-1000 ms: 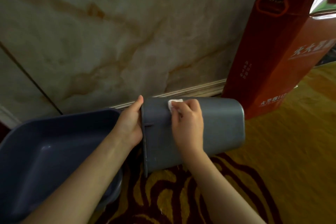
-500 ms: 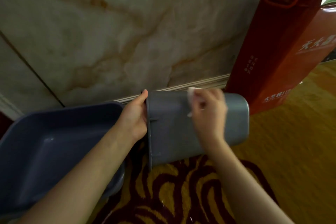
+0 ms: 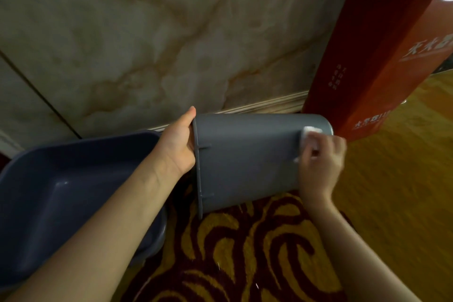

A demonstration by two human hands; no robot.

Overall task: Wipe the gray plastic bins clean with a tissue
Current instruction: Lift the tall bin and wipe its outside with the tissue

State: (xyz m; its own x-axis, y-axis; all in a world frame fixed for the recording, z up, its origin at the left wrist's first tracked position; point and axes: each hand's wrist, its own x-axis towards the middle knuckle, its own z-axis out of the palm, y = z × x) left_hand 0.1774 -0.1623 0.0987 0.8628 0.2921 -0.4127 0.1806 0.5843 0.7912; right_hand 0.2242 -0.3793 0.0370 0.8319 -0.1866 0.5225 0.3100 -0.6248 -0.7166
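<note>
A gray plastic bin (image 3: 247, 162) lies on its side above the carpet, its rim toward the left and its base toward the right. My left hand (image 3: 177, 147) grips the rim, thumb over the top edge. My right hand (image 3: 321, 159) presses a white tissue (image 3: 310, 133) against the bin's outer wall close to the base end. A second, wider gray bin (image 3: 61, 193) sits open side up at the left, partly behind my left forearm.
A tall red cardboard box (image 3: 377, 51) stands at the right, just beyond the bin's base. A marble wall (image 3: 159, 39) with a skirting strip runs behind. The floor has a yellow and dark red patterned carpet (image 3: 245, 252).
My right hand has slid the tissue along the bin's wall from near the rim to the base end. My left hand stays on the rim.
</note>
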